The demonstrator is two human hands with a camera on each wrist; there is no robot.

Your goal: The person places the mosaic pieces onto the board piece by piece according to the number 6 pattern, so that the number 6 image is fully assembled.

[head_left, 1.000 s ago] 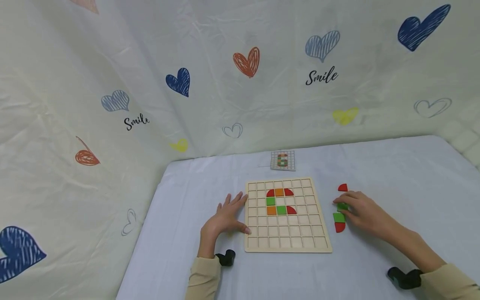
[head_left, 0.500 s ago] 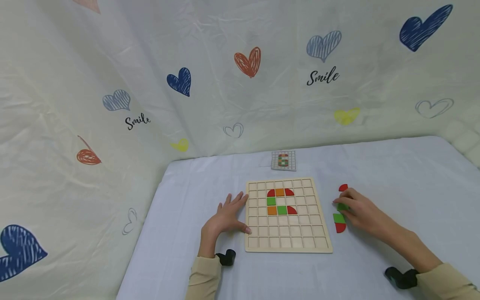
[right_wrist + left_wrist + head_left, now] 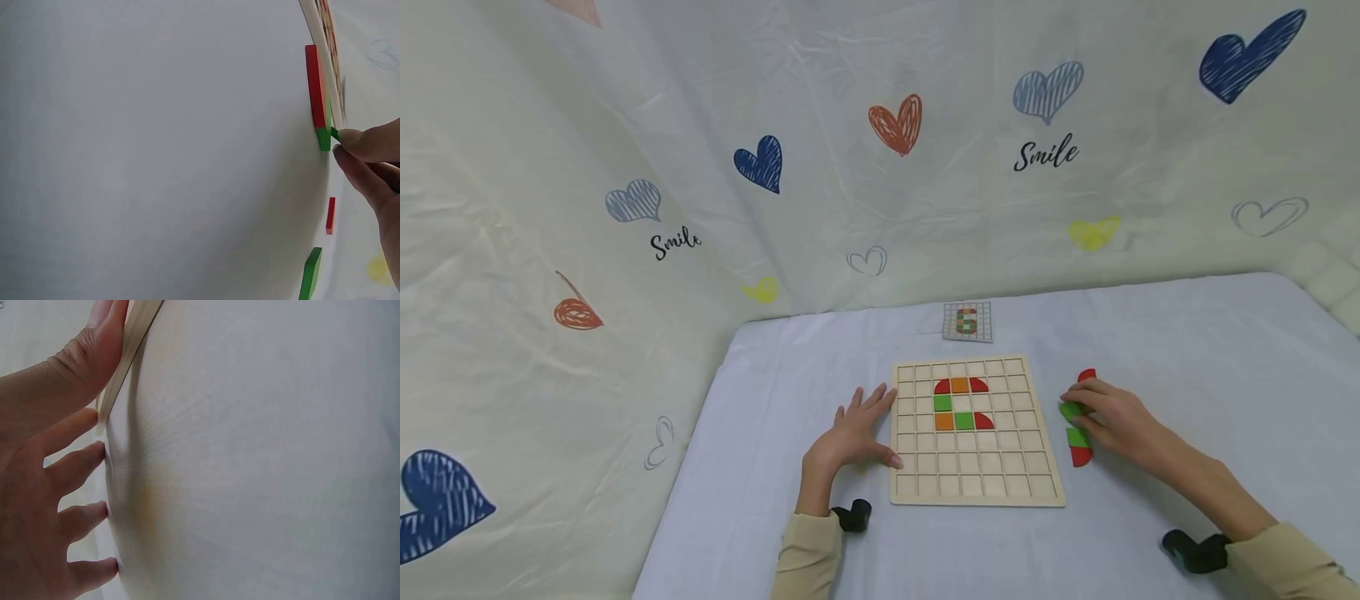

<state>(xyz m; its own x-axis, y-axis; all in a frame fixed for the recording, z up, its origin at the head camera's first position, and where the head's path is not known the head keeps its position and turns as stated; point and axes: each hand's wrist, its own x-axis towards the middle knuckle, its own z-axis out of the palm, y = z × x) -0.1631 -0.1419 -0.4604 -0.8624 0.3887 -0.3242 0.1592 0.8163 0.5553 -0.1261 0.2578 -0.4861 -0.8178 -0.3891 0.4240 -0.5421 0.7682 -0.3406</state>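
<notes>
My left hand (image 3: 848, 435) lies with fingers spread along the left edge of the wooden grid board (image 3: 977, 488); its thumb rests on the rim, also visible in the left wrist view (image 3: 134, 347). Red, orange and green tiles sit in the board's upper cells, among them an orange square (image 3: 943, 422). To the right of the board, my right hand (image 3: 1116, 421) pinches a green tile (image 3: 1068, 411) between thumb and fingers. Just below it lie a green square (image 3: 1077, 437) and a red quarter-round tile (image 3: 1081, 457). Another red quarter-round tile (image 3: 1087, 375) is partly hidden behind the hand.
A small printed card (image 3: 967, 322) with a coloured grid pattern lies behind the board. White cloth (image 3: 1210, 375) covers the table, and a heart-printed sheet (image 3: 820, 217) hangs behind. The right wrist view has a green block (image 3: 310, 275) near its bottom edge.
My right hand has shifted slightly left, and the green tile it pinches has moved left with it and tilted. The left hand and board stay put.
</notes>
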